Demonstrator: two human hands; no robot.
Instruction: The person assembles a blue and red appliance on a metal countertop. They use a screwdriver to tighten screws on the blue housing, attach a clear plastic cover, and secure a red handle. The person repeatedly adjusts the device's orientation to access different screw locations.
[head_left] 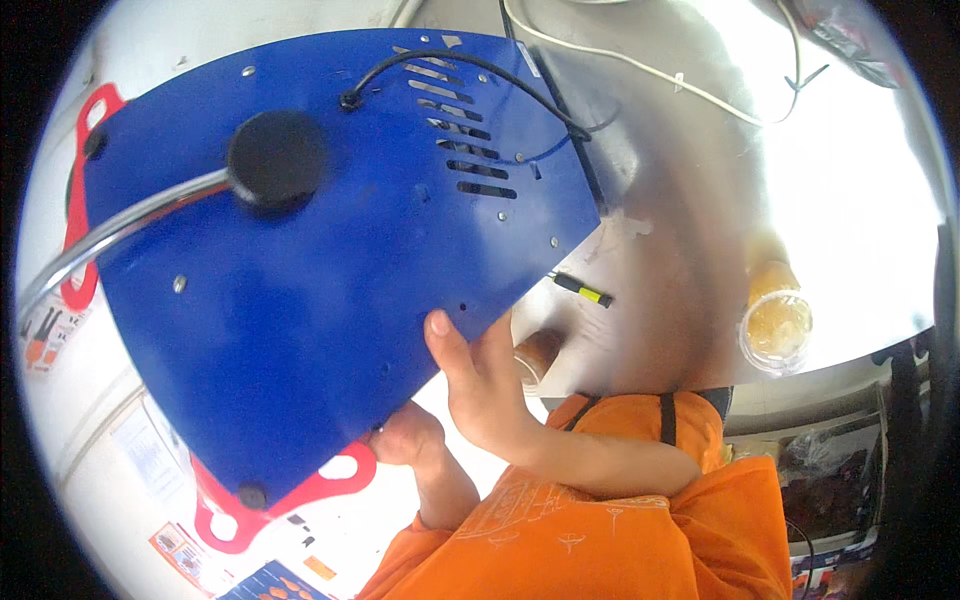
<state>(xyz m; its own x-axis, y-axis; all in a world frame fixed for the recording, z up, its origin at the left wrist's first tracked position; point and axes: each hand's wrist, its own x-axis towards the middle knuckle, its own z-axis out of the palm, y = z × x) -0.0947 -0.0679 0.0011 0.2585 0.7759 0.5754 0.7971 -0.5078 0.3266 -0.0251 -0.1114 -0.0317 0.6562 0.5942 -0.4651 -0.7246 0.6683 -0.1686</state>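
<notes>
A blue sheet-metal machine [300, 300], its slotted vents facing up, fills the middle and left of the head view. Red end brackets [78, 220] stick out past its left side and lower corner. A bent chrome bar ending in a round black knob [277, 160] passes in front of the blue panel. My right hand [485, 385] grips the panel's near edge, thumb on top and the other fingers mostly hidden behind. Beside it, my left hand [408, 435] is closed at the same edge, close to the lower red bracket; its fingertips are partly hidden.
On the metal tabletop [650, 340] lies a black-and-yellow handled tool [583, 290]. A clear cup of yellowish drink [775, 330] stands at the right. Another cup of brown liquid [537, 358] is beside my right hand. A black cord [470, 60] leaves the panel; a white cable [650, 75] runs behind.
</notes>
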